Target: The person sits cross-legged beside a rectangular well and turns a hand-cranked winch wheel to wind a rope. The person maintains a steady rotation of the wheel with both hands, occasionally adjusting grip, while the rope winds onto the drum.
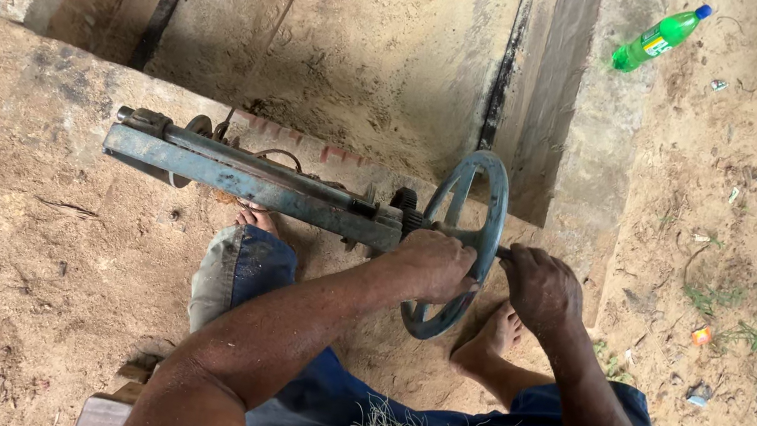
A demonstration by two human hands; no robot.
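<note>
Both hands grip a blue-green metal handwheel: left hand at its nine o'clock, right hand at three o'clock.

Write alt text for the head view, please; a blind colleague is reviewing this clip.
Seen from above, a barefoot person in blue shorts grips a blue-grey handwheel with the left hand and right hand. The wheel sits on a long metal machine frame over a sandy pit; a green bottle lies nearby.

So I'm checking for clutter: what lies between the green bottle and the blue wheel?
In the head view, only a concrete ledge separates bottle and wheel.
</note>
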